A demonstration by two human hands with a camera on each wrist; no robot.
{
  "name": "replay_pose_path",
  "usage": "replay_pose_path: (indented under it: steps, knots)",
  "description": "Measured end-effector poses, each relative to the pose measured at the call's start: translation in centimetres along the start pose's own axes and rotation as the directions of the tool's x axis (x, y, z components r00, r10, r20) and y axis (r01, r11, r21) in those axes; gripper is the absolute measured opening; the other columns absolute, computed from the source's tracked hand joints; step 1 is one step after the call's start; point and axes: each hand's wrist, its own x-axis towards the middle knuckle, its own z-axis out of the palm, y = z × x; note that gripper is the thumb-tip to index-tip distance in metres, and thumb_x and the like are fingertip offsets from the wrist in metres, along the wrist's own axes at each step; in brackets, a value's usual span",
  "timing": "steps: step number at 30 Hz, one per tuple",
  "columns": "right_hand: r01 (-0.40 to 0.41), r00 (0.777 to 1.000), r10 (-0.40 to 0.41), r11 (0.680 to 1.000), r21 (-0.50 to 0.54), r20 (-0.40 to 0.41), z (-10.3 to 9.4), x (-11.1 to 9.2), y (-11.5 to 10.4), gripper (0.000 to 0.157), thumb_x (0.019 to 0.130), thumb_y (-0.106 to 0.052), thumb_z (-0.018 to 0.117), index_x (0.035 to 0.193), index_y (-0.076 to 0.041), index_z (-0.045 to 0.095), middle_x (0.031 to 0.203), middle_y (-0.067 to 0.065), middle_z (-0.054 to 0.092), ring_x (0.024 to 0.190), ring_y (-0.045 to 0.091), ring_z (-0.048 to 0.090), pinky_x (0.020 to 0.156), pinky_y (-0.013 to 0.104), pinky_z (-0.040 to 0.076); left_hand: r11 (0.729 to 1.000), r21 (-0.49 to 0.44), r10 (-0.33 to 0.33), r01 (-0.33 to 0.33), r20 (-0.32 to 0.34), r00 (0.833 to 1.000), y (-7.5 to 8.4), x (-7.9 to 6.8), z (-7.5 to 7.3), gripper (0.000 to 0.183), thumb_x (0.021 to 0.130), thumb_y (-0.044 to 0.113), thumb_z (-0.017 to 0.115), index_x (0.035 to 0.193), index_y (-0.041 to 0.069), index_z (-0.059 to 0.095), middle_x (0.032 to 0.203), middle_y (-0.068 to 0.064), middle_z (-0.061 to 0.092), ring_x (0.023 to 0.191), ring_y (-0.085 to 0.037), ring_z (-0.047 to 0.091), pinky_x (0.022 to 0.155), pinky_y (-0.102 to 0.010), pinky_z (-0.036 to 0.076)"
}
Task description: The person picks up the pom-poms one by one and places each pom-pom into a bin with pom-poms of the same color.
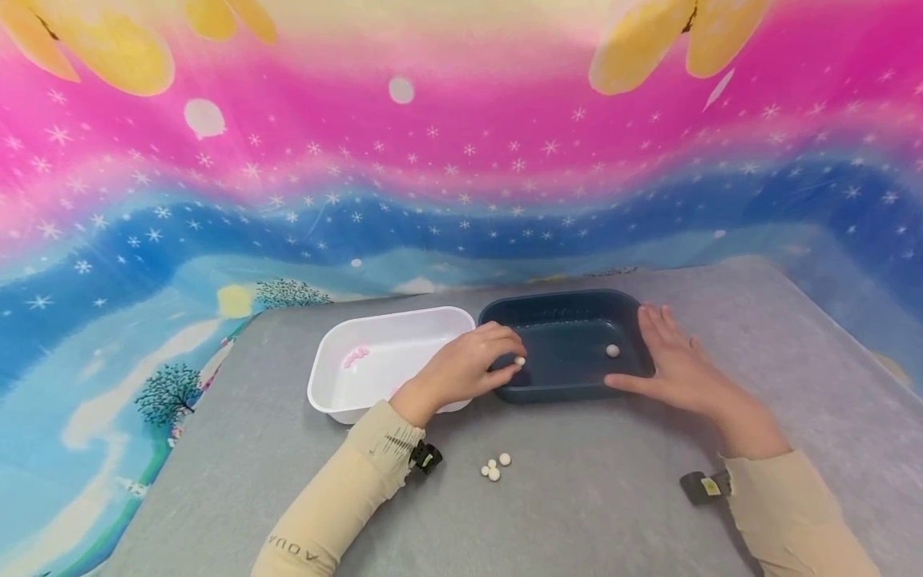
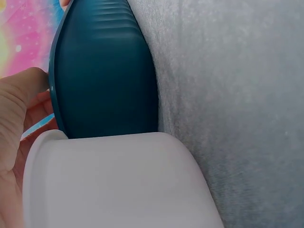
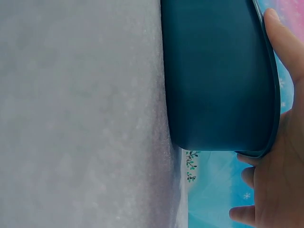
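Observation:
Over the left end of a dark blue-green tub (image 1: 555, 393), my left hand (image 1: 465, 365) pinches a small white ball (image 1: 520, 361) between thumb and fingers. Another whitish ball (image 1: 612, 351) lies inside that tub towards its right end. My right hand (image 1: 681, 369) is spread at the tub's right end, with the thumb along the near rim and the fingers by the far corner. In the right wrist view, its thumb (image 3: 280, 38) shows at the rim and holds nothing. The left wrist view hides the pinched ball behind the tub (image 2: 104, 80).
A white tub (image 1: 339, 409) stands against the dark one on the left, with small pink pieces (image 1: 356, 357) in it. Several white balls (image 1: 493, 474) lie on the grey cloth (image 1: 577, 497) in front. Behind hangs a colourful printed backdrop (image 1: 461, 184).

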Motion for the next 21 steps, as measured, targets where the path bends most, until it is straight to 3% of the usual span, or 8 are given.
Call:
replay_pose_path:
  steps: [12,21]
  knots:
    - [-0.003,1.0,0.003,1.0,0.003,-0.003,-0.1,-0.3,-0.1,0.124,0.084,-0.069,0.063,0.157,-0.003,-0.014,0.164,0.018,-0.019,0.151,0.041,-0.02,0.109,0.08,0.002,0.999,0.0,-0.037,0.037,0.035,0.999,0.0,0.0,-0.1,0.022,0.095,0.02,0.067,0.114,0.01,0.072,0.118,-0.001,0.068,0.112,-0.015,0.061,0.097,-0.032,0.052]
    - [0.005,1.0,-0.005,1.0,0.008,-0.006,0.1,-0.1,0.2,0.125,0.084,-0.067,0.065,0.156,-0.005,-0.015,0.164,0.017,-0.02,0.15,0.04,-0.021,0.108,0.08,0.003,0.999,0.018,-0.048,0.047,0.058,0.997,0.1,-0.5,-1.1,0.024,0.096,0.021,0.065,0.116,0.009,0.071,0.118,-0.002,0.069,0.113,-0.017,0.061,0.099,-0.032,0.051]
